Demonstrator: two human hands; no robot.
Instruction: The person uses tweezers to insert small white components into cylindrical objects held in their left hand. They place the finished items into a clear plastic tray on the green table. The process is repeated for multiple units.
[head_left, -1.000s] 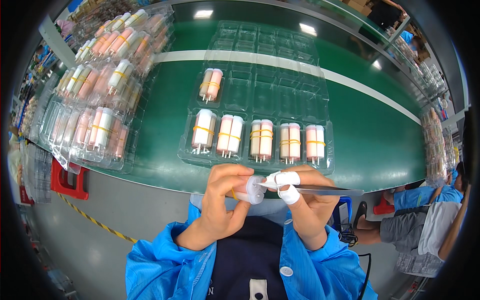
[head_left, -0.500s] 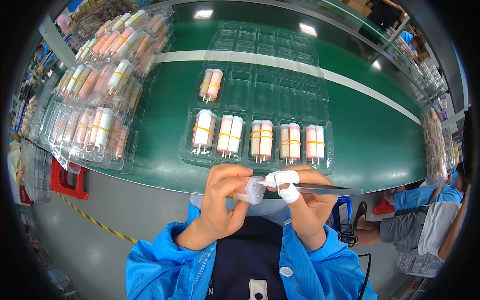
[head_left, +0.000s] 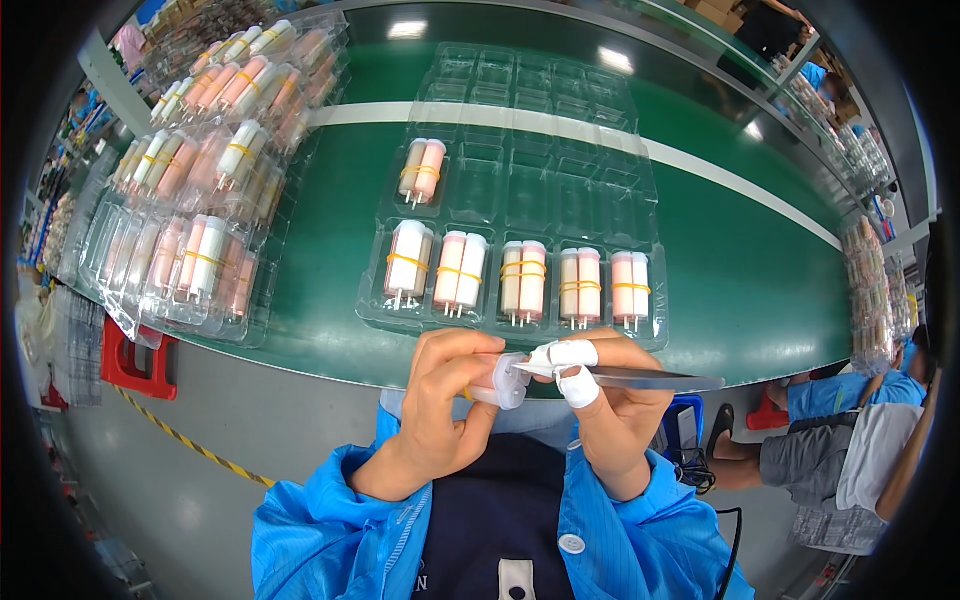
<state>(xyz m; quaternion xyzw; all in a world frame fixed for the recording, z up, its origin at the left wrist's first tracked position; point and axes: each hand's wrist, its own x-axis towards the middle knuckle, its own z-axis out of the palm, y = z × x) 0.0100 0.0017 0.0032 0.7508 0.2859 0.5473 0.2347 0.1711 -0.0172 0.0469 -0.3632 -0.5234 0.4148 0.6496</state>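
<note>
My left hand (head_left: 445,400) is closed around a banded bundle of pink tubes (head_left: 504,382), its whitish translucent end caps turned to the right. In my right hand (head_left: 612,400), between a thumb and forefinger wrapped in white, is a pair of metal tweezers (head_left: 660,380). The tweezers' pointed tip reaches the capped end of the bundle; whether it grips anything there is too small to tell. Just beyond my hands lies a clear plastic tray (head_left: 585,205). Its near row holds several yellow-banded tube bundles (head_left: 462,270) with thin white prongs, and another bundle (head_left: 422,171) sits in the row behind.
Stacked clear trays of pink and white tube bundles (head_left: 200,165) rise on the left of the green table (head_left: 740,270). More stacked trays (head_left: 868,290) stand at the far right. A red stool (head_left: 140,362) is at lower left, and a person in grey shorts (head_left: 805,462) at right.
</note>
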